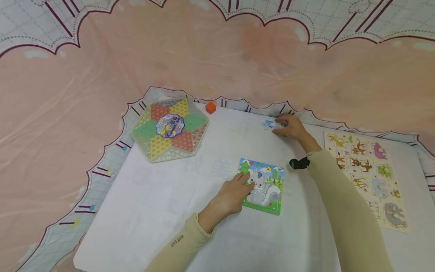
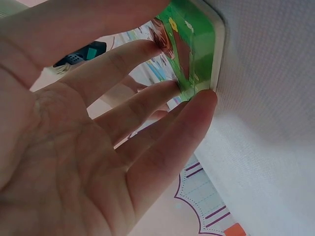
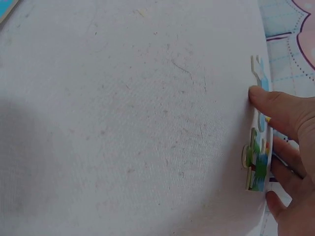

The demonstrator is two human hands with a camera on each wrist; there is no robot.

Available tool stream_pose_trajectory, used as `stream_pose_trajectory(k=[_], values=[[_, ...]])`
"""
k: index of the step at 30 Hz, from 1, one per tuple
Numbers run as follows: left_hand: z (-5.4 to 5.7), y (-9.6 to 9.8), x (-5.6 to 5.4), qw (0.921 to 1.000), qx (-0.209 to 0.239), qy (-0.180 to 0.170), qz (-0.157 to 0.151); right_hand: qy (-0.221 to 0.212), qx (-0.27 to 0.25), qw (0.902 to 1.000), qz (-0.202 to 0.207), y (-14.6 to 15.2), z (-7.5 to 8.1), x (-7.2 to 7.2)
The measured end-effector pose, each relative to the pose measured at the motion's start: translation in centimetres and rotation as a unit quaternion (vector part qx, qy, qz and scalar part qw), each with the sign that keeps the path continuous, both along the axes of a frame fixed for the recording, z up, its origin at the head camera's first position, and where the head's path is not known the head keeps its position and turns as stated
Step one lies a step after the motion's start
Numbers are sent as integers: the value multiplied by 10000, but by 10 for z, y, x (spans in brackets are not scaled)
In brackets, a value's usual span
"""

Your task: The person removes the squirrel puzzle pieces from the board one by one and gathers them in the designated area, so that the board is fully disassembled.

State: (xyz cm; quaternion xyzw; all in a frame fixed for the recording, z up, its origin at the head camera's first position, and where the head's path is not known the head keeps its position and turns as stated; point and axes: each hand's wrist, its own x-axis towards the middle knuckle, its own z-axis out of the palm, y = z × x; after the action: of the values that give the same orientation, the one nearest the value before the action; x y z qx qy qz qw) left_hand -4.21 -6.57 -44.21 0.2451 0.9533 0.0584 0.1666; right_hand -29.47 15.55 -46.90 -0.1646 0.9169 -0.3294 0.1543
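Observation:
A square jigsaw puzzle (image 1: 264,194) with a grey squirrel picture lies flat on the white table. My left hand (image 1: 234,194) rests at its left side, fingertips touching the picture. In the left wrist view, those fingers (image 2: 128,115) are spread and nearly straight against the green border (image 2: 204,59). Near the table's far edge, my right hand (image 1: 293,128) pinches a few loose jigsaw pieces (image 1: 269,124) between thumb and fingers. From the right wrist, the thumb (image 3: 275,103) presses on the near side of these pieces (image 3: 257,167); some fingers are partly hidden behind them.
A hexagonal Chinese checkers board (image 1: 170,126) lies at the back left, with an orange block (image 1: 210,108) beside it. To the right is an animal peg puzzle board (image 1: 380,196), partly under the right sleeve. A black strap device (image 1: 299,163) is at the right wrist.

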Motion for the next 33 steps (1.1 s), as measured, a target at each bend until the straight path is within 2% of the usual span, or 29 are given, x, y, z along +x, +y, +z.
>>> stream_pose_trajectory(k=[20, 33], values=[[0, -1, 1, 9999, 83, 139, -24, -61, -102, 9999, -81, 2, -2, 1], [-1, 0, 0, 10000, 46, 45, -8, -88, -40, 9999, -69, 2, -2, 0]])
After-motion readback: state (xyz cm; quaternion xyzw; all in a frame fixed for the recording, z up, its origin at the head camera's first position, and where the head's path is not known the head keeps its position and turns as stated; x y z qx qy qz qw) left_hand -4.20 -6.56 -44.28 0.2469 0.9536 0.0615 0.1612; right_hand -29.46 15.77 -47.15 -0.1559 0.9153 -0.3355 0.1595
